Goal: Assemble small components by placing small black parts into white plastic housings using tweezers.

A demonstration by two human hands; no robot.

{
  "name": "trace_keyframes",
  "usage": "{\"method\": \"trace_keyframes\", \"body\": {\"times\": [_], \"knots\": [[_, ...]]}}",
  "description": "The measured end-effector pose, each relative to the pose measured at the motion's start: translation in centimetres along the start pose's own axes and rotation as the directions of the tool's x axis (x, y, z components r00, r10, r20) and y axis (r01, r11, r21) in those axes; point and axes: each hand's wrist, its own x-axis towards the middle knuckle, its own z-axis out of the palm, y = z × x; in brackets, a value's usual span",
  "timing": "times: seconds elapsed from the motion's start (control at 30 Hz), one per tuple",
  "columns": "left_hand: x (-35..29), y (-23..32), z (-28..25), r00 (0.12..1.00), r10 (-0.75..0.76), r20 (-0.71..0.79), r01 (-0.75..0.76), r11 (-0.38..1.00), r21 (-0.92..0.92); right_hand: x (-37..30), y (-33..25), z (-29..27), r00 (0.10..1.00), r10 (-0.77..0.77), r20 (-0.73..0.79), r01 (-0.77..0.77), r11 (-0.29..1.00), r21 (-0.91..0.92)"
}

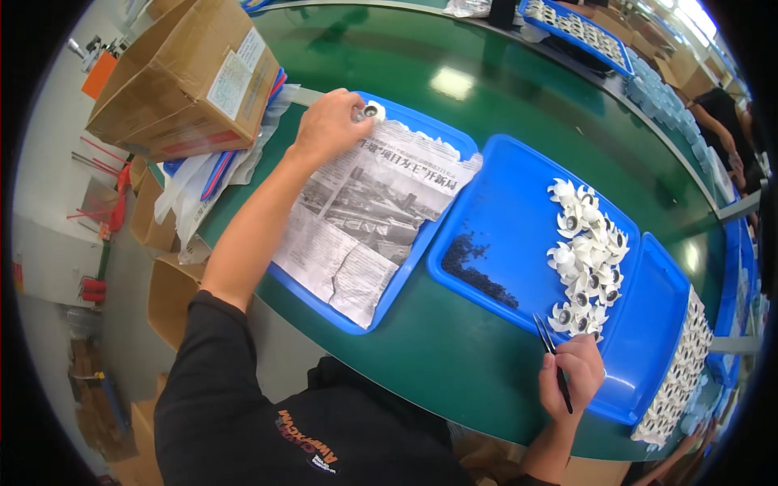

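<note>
Upper left of frame: left hand (331, 121) pinching white fan (373, 111) at upper end of newspaper (356, 227) lining blue tray. Lower right: right hand (577, 371) with grip pinching black tweezers (549, 347), prongs slightly apart, long axis slanting toward upper left. Fan pile (598, 241), right of centre in second tray (502, 219), runs lengthwise down frame; lowest fans just right of tweezer tips. Right hand much nearer pile.
</note>
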Motion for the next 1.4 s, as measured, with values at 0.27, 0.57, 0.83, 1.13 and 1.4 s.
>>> {"method": "trace_keyframes", "body": {"times": [0.27, 0.57, 0.83, 1.13, 1.4], "knots": [[-1.5, -0.1, -0.6, 0.984, 0.150, -0.099, -0.151, 0.989, 0.001, 0.9, 0.3, 0.5, 0.999, 0.033, 0.044, -0.033, 0.999, 0.001], [-6.6, 24.0, 4.5, 0.594, 0.801, -0.075, -0.767, 0.536, -0.352, 0.9, 1.5, 1.8, 0.979, 0.147, 0.140, -0.149, 0.989, 0.007], [-6.4, 26.8, 8.5, 0.583, 0.809, 0.078, -0.702, 0.549, -0.454, 1.4, 2.0, 2.1, 0.962, 0.229, 0.148, -0.236, 0.971, 0.034], [-6.8, 24.9, 8.2, 0.660, 0.751, -0.022, -0.622, 0.529, -0.578, 1.3, 2.1, 2.6, 0.963, 0.214, 0.161, -0.222, 0.974, 0.034], [-8.4, 21.5, 2.5, 0.697, 0.714, -0.067, -0.563, 0.486, -0.668, 1.1, 2.0, 2.4, 0.964, 0.212, 0.161, -0.214, 0.977, -0.001]]}}
